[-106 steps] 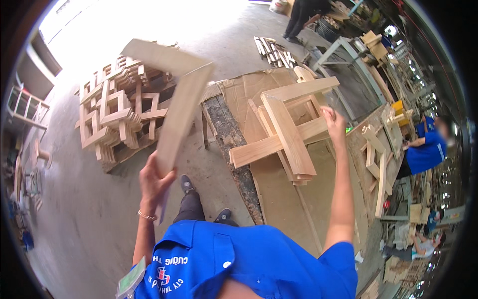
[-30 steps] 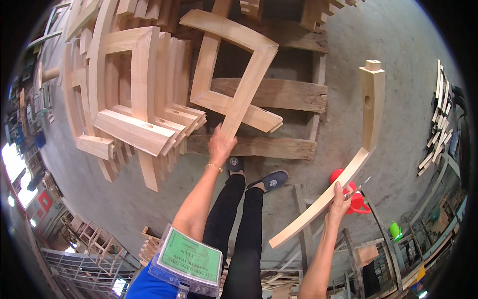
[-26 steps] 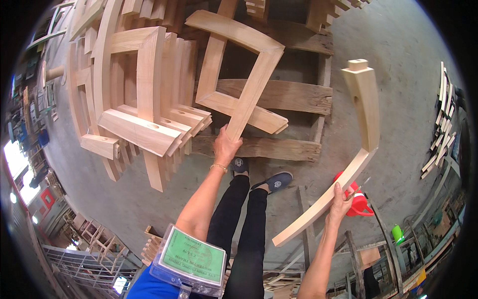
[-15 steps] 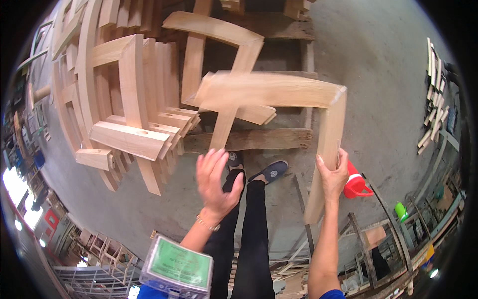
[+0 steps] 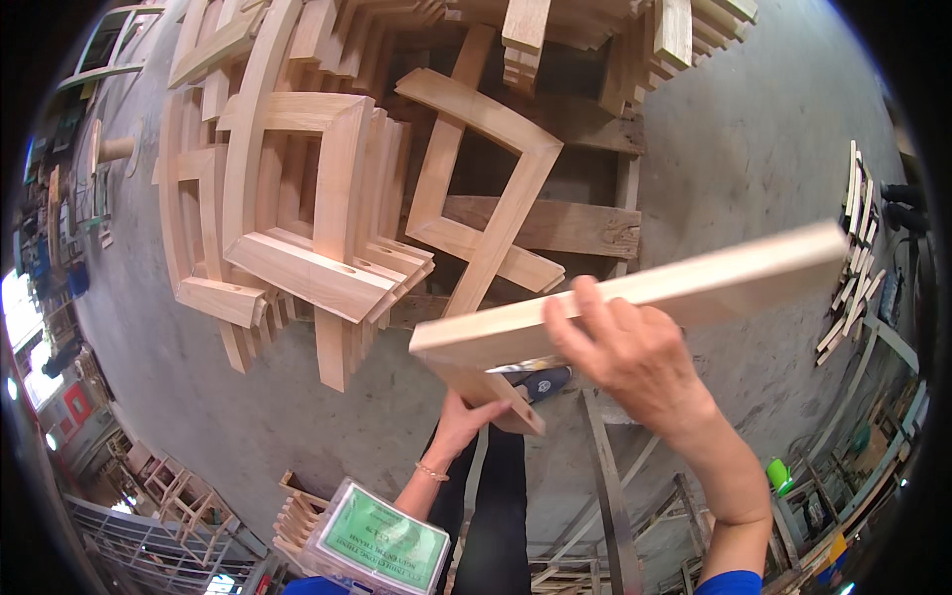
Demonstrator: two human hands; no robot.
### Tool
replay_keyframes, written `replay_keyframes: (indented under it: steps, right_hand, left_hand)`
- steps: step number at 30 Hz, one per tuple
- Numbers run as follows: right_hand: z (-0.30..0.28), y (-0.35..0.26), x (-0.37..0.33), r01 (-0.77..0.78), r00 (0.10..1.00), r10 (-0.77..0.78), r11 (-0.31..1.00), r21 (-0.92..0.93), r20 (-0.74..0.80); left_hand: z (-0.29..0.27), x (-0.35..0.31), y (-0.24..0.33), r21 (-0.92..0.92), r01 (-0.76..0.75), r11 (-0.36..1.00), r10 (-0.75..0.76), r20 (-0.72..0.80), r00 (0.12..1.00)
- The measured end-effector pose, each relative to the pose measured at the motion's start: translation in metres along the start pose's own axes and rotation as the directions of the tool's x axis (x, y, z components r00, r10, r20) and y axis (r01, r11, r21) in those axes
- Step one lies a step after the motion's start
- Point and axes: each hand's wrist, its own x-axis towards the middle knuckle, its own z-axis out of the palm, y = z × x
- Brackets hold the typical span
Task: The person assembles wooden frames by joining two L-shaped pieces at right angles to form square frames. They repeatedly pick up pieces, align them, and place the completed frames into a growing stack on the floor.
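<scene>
A pale wooden frame piece (image 5: 635, 288), made of bars joined at an angle, is held in front of me by both hands. My right hand (image 5: 635, 362) is closed over its long bar, fingers curled across the top edge. Lower down, my left hand (image 5: 466, 421) grips the short bar by its lower side, thumb lying along the wood. The bar's far right end is smeared by motion. Just beyond, a similar wooden frame (image 5: 540, 164) leans on the pallet. To its left stand several stacked wooden frames (image 5: 342, 198).
A weathered wooden pallet (image 5: 565, 226) lies under the stacks on the concrete floor (image 5: 734, 159). Thin wooden strips (image 5: 853, 268) are piled at far right. Metal bars (image 5: 610, 486) stand near my right side, with a green container (image 5: 780, 476) beyond. A badge (image 5: 382, 535) hangs before me.
The frame piece has turned and come lower and nearer. My left hand, free before, now grips its short bar. My right hand has shifted to the long bar. The view has moved too.
</scene>
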Motion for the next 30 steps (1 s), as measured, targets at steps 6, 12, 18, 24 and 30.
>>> replay_keyframes:
  steps: [6, 12, 18, 24, 30]
  right_hand:
    - [-0.008, -0.005, 0.045, 0.189, 0.979, -0.186, 0.981, 0.035, -0.085]
    - [0.002, -0.012, 0.022, -0.127, 0.949, 0.234, 0.897, 0.423, -0.211]
    - [0.072, -0.018, -0.053, -0.619, 0.775, 0.511, 0.495, 0.61, 0.372]
    - [0.109, -0.042, -0.041, -0.769, 0.597, 0.653, 0.299, 0.565, 0.466]
    - [0.152, -0.028, -0.012, -0.732, 0.598, 0.697, 0.276, 0.623, 0.395]
  left_hand:
    - [0.013, -0.038, -0.011, -0.167, 0.098, 0.981, -0.065, 0.194, 0.979]
    - [0.031, -0.017, 0.01, -0.185, -0.038, 0.982, 0.063, 0.131, 0.989]
    - [0.046, 0.02, 0.017, -0.333, -0.111, 0.936, 0.147, 0.087, 0.985]
    - [0.04, 0.03, 0.026, -0.404, -0.18, 0.897, 0.191, -0.015, 0.982]
    - [0.032, 0.069, 0.044, -0.373, -0.2, 0.906, 0.217, 0.002, 0.976]
